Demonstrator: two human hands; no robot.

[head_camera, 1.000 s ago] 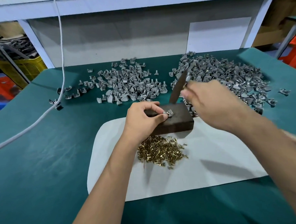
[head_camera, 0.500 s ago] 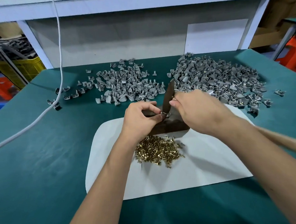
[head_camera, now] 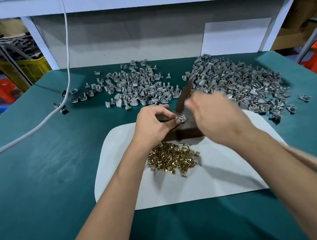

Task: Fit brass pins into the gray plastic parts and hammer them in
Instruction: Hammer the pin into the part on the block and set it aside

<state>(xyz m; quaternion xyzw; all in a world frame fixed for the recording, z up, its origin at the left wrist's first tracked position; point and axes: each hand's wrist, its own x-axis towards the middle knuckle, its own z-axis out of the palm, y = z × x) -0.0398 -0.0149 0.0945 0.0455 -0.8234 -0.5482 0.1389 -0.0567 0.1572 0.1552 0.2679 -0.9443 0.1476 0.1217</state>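
Note:
My left hand [head_camera: 154, 123] pinches a gray plastic part [head_camera: 181, 119] with a brass pin in it on top of a dark metal block [head_camera: 188, 133]. My right hand [head_camera: 216, 119], blurred by motion, grips a hammer; its dark head [head_camera: 183, 99] points down just above the part, and its wooden handle [head_camera: 306, 158] runs out to the right. A heap of loose brass pins [head_camera: 172, 158] lies on the white mat [head_camera: 215, 181] just in front of the block.
Two heaps of gray plastic parts lie on the green table: one at the back centre [head_camera: 137, 87], a bigger one at the back right [head_camera: 244, 84]. A white cable [head_camera: 65, 50] hangs down at the left. A grey wall panel [head_camera: 121, 37] bounds the back.
The hammer came down onto the part half a second ago and has lifted slightly since, with the right hand in blurred motion. My left hand keeps its pinch on the part.

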